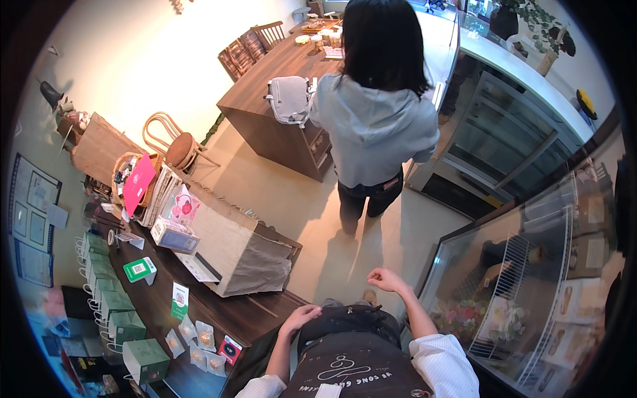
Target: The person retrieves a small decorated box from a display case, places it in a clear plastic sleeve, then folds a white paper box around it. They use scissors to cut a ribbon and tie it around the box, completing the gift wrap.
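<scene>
My left hand rests near the waist of the dark apron I wear, beside the corner of a dark wooden counter; it holds nothing visible, and its fingers are close together. My right hand is raised in front of me with the fingers curled, beside a glass-door display fridge; whether something small is inside it cannot be told. On the counter lie several small wrapped pastries, a green code stand, and a boxed item.
A person in a grey hoodie stands ahead, back turned, beside a wooden table with a grey backpack. A bentwood chair stands by the wall. Green paper bags line the counter's left side. A glass display case is at the right.
</scene>
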`<state>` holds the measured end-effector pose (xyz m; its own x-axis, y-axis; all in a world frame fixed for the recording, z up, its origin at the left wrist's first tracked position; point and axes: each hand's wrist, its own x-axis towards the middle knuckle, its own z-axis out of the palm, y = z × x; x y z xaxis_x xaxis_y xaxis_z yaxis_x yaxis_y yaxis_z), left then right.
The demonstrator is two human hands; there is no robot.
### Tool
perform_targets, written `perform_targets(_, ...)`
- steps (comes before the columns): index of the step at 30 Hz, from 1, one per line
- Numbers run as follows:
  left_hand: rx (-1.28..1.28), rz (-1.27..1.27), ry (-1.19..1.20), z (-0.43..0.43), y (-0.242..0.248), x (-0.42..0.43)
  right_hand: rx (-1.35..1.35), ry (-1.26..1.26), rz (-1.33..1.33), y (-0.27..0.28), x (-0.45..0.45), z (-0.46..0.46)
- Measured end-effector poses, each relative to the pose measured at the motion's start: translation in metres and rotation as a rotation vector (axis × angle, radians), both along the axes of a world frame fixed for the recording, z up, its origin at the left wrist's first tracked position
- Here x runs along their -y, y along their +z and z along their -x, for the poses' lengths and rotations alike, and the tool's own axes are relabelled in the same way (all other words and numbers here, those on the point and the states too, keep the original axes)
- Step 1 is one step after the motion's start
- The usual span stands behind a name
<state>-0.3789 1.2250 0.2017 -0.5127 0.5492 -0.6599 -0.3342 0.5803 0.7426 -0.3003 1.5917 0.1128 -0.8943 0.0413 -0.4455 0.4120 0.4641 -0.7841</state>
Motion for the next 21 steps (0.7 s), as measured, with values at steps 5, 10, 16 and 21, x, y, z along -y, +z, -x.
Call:
perform_targets(5,0.083,-0.071,0.026,0.048,-0.024,-0.037,0.046,0.232,0.061,-0.01,-0.015,0.053)
perform_targets(10,0.158,-0.014,0.204,0.128,-0.056,-0.062,0.09,0.142,0.074,-0.017,-0.053,0.123)
perform_targets(16,-0.088,0.139,0.092,0.303,-0.083,-0.103,0.177,-0.116,-0.188,-0.002,-0.106,0.206)
perform_targets(21,-0.28,0.071,0.232,0.423,-0.053,-0.164,0.181,-0.203,-0.164,0.02,-0.128,0.265)
